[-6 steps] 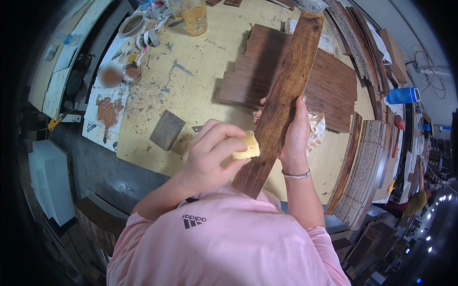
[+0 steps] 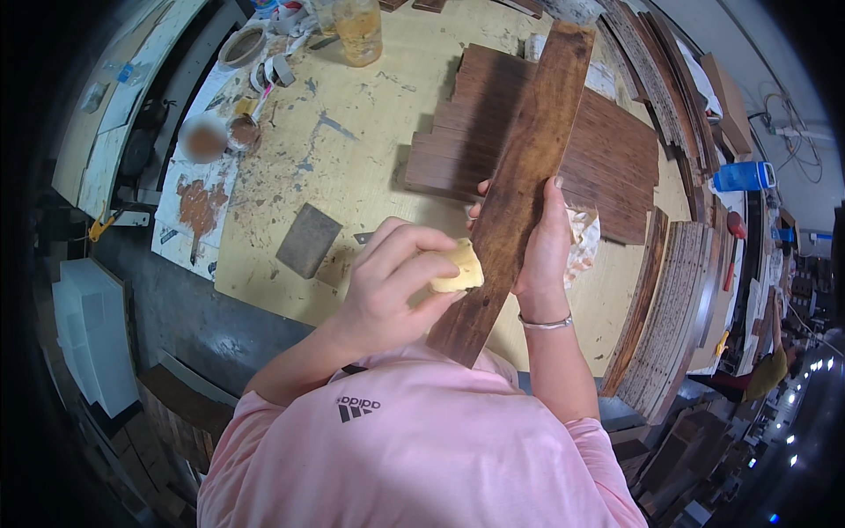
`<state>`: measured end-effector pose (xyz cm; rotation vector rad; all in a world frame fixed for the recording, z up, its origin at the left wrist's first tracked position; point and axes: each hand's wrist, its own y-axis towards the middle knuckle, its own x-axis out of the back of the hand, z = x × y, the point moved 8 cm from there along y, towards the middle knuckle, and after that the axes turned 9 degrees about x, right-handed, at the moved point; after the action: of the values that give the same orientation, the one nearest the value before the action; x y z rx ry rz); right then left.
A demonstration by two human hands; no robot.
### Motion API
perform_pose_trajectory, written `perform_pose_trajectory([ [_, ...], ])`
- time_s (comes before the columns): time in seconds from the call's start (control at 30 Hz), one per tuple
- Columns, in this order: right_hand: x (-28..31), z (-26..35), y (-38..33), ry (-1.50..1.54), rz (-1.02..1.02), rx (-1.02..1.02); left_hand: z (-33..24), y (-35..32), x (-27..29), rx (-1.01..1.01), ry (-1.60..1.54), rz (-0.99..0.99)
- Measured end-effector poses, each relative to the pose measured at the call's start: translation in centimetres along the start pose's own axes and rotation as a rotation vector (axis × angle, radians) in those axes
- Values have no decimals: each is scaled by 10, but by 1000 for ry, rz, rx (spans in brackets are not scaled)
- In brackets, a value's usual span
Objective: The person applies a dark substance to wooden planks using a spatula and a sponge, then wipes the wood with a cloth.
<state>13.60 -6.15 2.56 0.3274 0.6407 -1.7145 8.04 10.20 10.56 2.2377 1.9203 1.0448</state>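
My left hand point(image 2: 387, 280) pinches a small yellow sponge point(image 2: 459, 268) between thumb and fingers. The sponge's right side meets the left edge of a long brown wooden plank point(image 2: 526, 158), or lies just over it. My right hand point(image 2: 547, 242) is wrapped round that plank from the right, thumb along its near edge and fingertips showing on the far side. The plank slants from my chest up toward the far right, raised above the table. Behind it, a stack of dark brown boards point(image 2: 607, 176) lies on the table. A crumpled, stained cloth point(image 2: 583, 242) shows beside my right wrist.
On the pale, scuffed worktable point(image 2: 370, 114) lies a dark rectangular block point(image 2: 309, 240). At the far left are a bowl of brown paste point(image 2: 204, 139), tape rolls point(image 2: 280, 70) and a jar of amber liquid point(image 2: 359, 35). Long boards point(image 2: 669, 317) line the right edge.
My left hand and the sponge have shifted very slightly to the right. The plank has turned a little in my right hand.
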Motion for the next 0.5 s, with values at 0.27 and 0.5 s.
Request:
perform_pose_trajectory([
  [0.27, 1, 0, -1, 4, -7, -19, -3, 4, 0, -25, -13, -9],
  [0.5, 8, -8, -3, 93, -9, -140, 27, -2, 30, 143, 23, -112],
])
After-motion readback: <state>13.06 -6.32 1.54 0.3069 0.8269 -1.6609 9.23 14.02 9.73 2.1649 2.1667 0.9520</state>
